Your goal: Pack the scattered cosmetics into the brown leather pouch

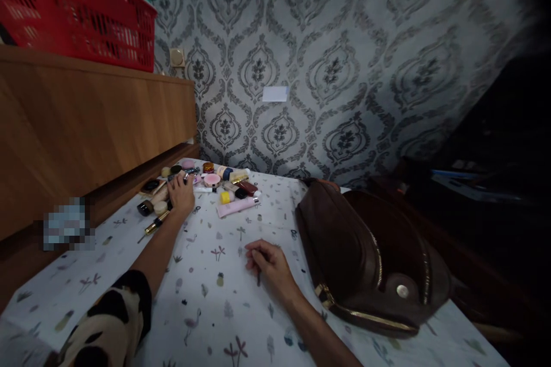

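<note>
At the far left of the table, my left hand (181, 192) reaches into a spread of cosmetics, its fingers curled down among them. What they close on, if anything, is hidden. Around it lie a round jar (160, 208), a gold-and-black tube (156, 222) and a pink compact (212, 180). Just to the right are a pink squeeze tube (237, 206), a yellow-capped bottle (226, 197) and a dark red case (247, 187). My right hand (272, 268) rests over the printed cloth, fingers loosely bent and apart, holding nothing I can see. A brown leather bag (340, 241) lies unzipped right of it.
A white patterned cloth (224, 304) covers the table. Along the left runs a wooden cabinet (99, 120) with a red plastic basket (107, 23) on top. Patterned wallpaper (301, 57) closes off the back. Dark, indistinct things stand at the right.
</note>
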Demonstrator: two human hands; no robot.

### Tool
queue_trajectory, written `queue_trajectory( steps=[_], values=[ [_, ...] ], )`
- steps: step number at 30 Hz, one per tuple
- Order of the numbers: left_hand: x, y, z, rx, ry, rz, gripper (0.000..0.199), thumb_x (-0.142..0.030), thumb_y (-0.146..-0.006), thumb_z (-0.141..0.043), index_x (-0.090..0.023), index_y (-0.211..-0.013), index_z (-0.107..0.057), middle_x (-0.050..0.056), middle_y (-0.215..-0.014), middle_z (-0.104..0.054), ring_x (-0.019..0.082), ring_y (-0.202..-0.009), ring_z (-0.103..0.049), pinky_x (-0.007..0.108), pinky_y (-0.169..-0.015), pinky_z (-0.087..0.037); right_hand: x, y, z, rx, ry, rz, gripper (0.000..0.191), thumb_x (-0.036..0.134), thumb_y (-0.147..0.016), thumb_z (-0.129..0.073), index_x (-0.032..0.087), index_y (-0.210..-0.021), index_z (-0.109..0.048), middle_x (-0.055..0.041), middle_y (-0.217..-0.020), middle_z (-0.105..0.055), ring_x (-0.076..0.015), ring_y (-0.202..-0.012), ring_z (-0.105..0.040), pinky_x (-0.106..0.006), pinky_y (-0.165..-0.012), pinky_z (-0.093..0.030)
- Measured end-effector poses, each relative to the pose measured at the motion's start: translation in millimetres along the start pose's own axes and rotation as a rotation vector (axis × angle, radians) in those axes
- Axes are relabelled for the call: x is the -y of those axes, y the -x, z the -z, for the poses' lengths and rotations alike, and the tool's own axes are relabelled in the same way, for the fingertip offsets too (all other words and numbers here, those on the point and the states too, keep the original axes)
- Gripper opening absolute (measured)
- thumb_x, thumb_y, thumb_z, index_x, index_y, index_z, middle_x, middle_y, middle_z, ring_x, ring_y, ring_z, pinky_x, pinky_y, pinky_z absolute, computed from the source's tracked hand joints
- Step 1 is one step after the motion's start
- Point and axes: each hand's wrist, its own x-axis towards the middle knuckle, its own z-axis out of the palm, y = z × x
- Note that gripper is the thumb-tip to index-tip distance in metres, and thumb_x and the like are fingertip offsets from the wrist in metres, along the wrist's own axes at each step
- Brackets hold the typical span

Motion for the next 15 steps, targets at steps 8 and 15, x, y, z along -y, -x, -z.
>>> queue_trajectory(
  steps=[8,15],
  values=[
    [-8.9,2.5,-2.1,0.121,0.071,-0.281,0.032,-0.026,-0.092,-0.052,-0.030,-0.120,-0.066,0.011,-0.148,-0.050,0.036,-0.145,-0.030,0.070,-0.113,-0.014,1.2,-0.8,-1.6,0.012,0.002,-0.014,0.031,0.045,-0.070,-0.067,0.017,-0.082,-0.066,0.0015,-0.057,-0.060,-0.0101,-0.041,-0.048,-0.020,-0.032,-0.036],
    [-3.1,-2.2,-1.3,0.103,0.048,-0.146,0.045,-0.012,-0.089,-0.047,-0.009,-0.132,-0.057,0.029,-0.146,-0.045,0.043,-0.146,-0.024,0.077,-0.110,-0.007,-0.1,-2.2,0.6,0.014,0.018,0.011,0.031,0.045,-0.071,-0.067,0.016,-0.083,-0.068,-0.0009,-0.059,-0.063,-0.0118,-0.044,-0.050,-0.021,-0.034,-0.037]
  ],
)
